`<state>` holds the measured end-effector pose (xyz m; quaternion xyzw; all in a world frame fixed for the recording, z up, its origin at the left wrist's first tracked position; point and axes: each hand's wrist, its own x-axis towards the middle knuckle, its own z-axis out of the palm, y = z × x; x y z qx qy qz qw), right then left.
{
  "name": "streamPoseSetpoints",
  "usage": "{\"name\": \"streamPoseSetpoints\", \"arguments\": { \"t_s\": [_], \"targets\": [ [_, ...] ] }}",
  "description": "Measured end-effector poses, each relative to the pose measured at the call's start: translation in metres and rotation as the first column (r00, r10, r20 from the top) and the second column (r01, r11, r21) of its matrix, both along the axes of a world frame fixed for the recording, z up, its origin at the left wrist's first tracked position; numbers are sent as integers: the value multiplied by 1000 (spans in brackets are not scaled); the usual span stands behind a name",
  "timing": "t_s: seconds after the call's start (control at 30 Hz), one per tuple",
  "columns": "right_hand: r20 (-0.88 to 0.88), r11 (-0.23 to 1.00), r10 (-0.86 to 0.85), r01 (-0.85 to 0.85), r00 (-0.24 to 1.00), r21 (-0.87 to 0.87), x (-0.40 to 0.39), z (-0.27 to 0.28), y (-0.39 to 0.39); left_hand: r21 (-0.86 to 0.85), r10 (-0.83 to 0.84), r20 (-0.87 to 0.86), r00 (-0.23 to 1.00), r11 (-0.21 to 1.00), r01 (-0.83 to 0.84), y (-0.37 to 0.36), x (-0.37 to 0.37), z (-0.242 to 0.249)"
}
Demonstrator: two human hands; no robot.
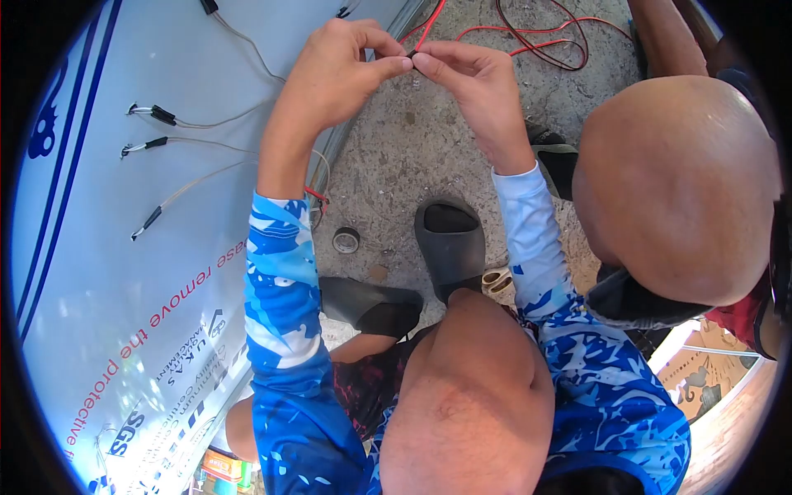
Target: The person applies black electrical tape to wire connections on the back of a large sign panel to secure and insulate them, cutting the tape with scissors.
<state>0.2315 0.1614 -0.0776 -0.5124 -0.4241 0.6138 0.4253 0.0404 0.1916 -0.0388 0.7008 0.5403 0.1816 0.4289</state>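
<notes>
My left hand (334, 74) and my right hand (483, 87) meet at the top middle, above the concrete floor. Between their pinched thumbs and fingers is a small black piece on a red wire (429, 25); it could be tape, but it is too small to be sure. The wire runs up out of view from my fingertips. More red and black wire (586, 54) lies looped on the floor to the right. Left of my left forearm, several thin pale leads with black-wrapped ends, such as this lead (163, 115), come out over a light panel (190, 198).
A tape roll (346, 240) lies on the concrete floor (379, 157) near my sandalled foot (450, 239). Gold-coloured scissor handles (496, 280) show beside my knee. Another person (676, 190) leans in close at right. Printed cardboard (701, 371) lies at lower right.
</notes>
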Motion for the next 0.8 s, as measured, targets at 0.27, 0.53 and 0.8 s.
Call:
{"name": "streamPoseSetpoints", "arguments": {
  "t_s": [0.27,0.53,0.8],
  "targets": [
    [289,956,1,-85,957,281,2,-16,11,205,107,63,992,972,-118,-14,16,-5],
    [396,954,1,-120,918,275,3,-5,11,150,154,214,965,971,-188,-10,-3,-13],
    [76,971,-8,-10,997,240,0,-11,14,-449,297,318,900,884,-133,13,-2,-1]
  ]
}}
